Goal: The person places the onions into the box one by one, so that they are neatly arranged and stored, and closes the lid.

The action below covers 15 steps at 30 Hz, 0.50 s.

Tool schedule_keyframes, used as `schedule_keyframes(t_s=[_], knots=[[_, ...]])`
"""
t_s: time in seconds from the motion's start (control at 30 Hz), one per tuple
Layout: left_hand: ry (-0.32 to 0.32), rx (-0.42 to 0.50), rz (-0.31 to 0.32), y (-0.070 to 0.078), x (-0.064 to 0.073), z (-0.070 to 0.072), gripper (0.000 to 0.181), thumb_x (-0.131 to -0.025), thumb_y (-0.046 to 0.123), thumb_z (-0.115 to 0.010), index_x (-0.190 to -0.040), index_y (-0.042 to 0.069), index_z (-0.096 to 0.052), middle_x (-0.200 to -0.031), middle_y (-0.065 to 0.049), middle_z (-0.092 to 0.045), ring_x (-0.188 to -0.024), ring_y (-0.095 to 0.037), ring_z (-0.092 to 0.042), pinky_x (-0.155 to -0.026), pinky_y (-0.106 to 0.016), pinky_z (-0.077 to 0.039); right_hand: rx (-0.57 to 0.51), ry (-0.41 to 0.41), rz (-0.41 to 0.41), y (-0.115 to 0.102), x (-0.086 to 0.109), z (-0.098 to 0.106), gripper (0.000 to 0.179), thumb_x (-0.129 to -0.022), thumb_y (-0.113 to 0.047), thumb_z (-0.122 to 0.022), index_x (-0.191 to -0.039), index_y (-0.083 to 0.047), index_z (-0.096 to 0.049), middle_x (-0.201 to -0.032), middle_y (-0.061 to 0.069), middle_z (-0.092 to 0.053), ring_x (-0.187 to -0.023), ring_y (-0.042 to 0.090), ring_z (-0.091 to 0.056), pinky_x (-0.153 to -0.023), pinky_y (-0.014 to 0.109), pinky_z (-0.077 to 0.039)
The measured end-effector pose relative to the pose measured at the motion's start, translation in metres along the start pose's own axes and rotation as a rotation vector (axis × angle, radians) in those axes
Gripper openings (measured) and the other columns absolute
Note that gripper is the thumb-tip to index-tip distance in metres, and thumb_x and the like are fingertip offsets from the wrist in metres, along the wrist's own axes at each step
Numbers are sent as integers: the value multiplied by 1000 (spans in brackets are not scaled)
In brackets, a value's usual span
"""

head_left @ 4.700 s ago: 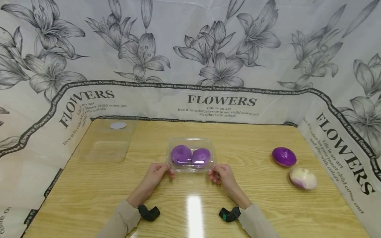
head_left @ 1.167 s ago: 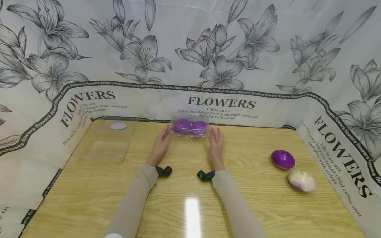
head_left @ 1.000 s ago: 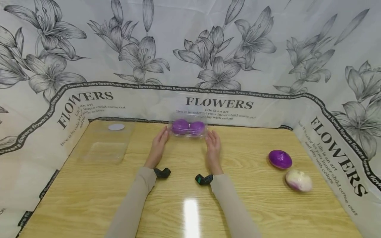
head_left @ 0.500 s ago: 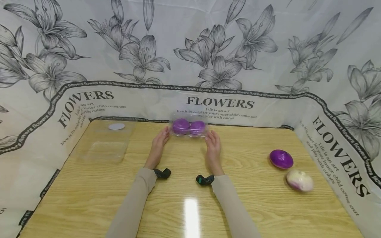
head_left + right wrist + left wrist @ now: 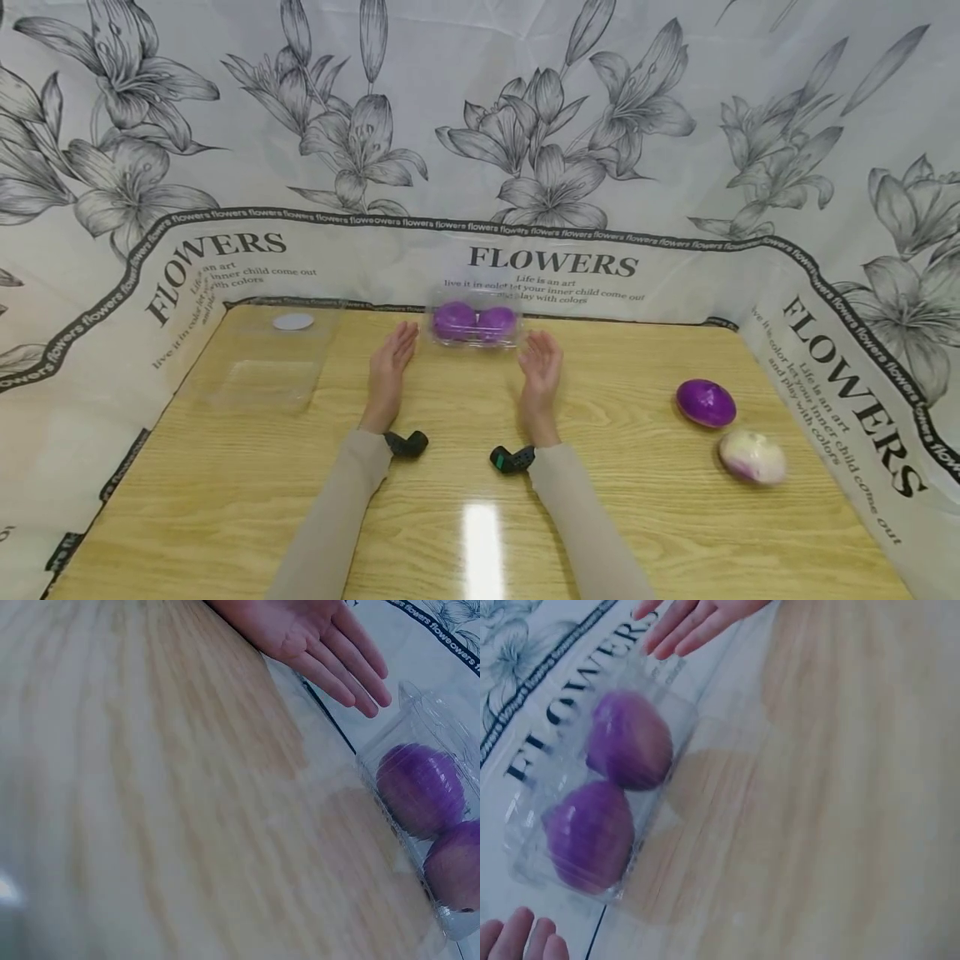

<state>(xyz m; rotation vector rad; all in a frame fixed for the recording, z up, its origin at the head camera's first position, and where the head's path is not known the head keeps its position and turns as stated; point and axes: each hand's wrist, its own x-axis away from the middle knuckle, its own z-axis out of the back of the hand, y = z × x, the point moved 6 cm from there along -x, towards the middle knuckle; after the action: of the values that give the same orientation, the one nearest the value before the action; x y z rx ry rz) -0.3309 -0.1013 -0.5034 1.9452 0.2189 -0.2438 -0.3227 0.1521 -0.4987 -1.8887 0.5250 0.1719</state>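
Left hand apart, clear box (edges faint)

The head view is brightly and evenly lit; a white glare strip is reflected in the table; both wrist views are dimmer, tinted blue and softly blurred.

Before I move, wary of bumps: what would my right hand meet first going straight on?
Probably the flowered cloth: your right hand points just past the filled box, though depth is unclear, so a graze is possible.
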Motion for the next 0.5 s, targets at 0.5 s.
schedule_keyframes(t_s=[0.5], knots=[[-89,-136,-167,48,95,17,45,-109,15,-32,-134,-22,-42,-134,-42,-47,-127,-38,-52,-110,-45,-41,-50,-94,228,-21,57,-39,39,-85,4,-53,-115,25,-39,-109,29,-56,-100,28,-55,-86,27,-52]])
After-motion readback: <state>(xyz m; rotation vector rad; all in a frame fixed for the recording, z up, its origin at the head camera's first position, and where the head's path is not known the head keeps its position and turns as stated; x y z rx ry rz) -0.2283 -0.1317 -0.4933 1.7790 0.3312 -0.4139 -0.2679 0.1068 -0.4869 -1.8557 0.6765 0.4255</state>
